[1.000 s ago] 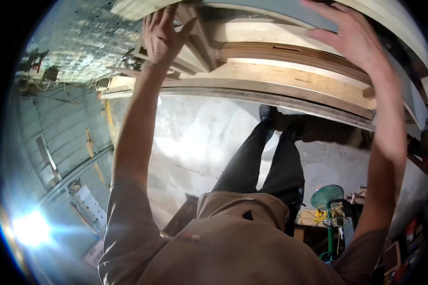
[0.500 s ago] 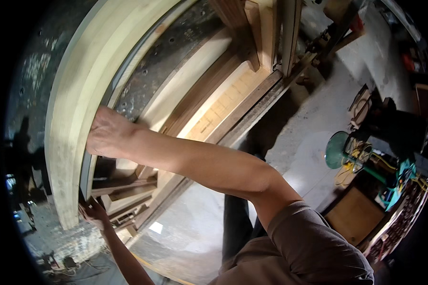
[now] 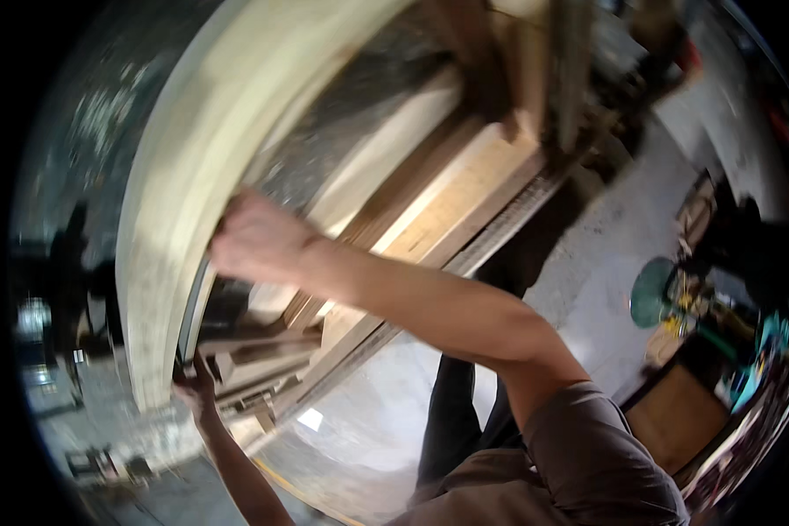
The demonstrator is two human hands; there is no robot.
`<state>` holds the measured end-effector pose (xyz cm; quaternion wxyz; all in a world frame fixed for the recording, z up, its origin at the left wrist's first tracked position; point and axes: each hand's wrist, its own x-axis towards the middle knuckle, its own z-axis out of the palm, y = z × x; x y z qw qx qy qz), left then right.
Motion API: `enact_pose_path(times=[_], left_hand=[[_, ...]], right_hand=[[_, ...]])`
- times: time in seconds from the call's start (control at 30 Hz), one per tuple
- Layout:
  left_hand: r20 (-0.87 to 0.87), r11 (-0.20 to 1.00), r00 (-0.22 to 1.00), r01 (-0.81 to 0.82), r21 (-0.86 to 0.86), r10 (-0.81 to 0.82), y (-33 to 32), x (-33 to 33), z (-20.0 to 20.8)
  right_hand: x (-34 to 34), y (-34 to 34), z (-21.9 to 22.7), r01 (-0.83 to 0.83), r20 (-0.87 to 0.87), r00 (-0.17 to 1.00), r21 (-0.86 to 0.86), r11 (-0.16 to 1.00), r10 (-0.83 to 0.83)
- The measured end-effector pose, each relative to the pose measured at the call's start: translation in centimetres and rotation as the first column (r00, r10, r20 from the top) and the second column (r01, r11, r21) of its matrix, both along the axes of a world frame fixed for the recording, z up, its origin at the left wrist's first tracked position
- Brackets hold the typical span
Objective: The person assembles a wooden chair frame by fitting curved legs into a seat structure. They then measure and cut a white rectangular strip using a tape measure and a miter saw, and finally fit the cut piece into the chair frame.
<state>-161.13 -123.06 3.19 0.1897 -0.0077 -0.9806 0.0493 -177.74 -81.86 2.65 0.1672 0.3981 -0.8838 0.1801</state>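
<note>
Right hand [image 3: 259, 245]: fingers curled over the long edge of the pale board [image 3: 175, 202], gripping it; fingertips hidden behind the board, so can't tell how far they wrap.
Left hand [image 3: 197, 386]: at the board's lower end, near its bottom corner, touching it w/ fingers closed round that end. Blurred, so exact grip unclear.
Board position: large pale panel, held up on edge in front of me, between both hands; it sweeps from lower left to upper middle of view. Curve is prob. lens bend, not the board's own shape.
Board material: light wood or sheet stock, smooth matt face, some scuffs/speckles low down, square-cut edge.
Handling, my guess: stiff, long, fairly heavy and awkward; it will want to tip or swing if held at one end only. Dry face doesn't look slippery, but edges may be sharp or splintery.
Where to hold: two hands well apart on the edges, one mid-length, one at the low end, as I have it.
Behind board: stack of timber [image 3: 430, 202], tan planks and offcuts w/ straight sawn edges, lying close behind.
Below: grey concrete floor [image 3: 579, 272], dusty; green round thing [image 3: 653, 294] and clutter at right, well apart.
</note>
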Motion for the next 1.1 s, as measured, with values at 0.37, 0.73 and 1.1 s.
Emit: enact_pose_path(times=[0.37, 0.73, 1.1], left_hand=[[0.308, 0.915, 0.936, -0.267, 0.301, 0.172, -3.4, -0.8, -3.4], [-0.310, 0.231, 0.911, 0.375, 0.898, -0.271, 1.5, -3.8, -1.4], [-0.329, 0.045, 0.884, 0.363, 0.931, -0.331, 0.6, -4.3, -2.5]], right_hand=[[-0.7, -0.7, 0.0, 0.226, -0.321, 0.938, 0.288, 0.930, -0.129], [-5.1, 1.1, -2.3, 0.186, -0.611, 0.791, 0.206, 0.961, -0.023], [-3.2, -0.5, -2.0, 0.246, -0.544, 0.824, 0.099, 0.964, -0.155]])
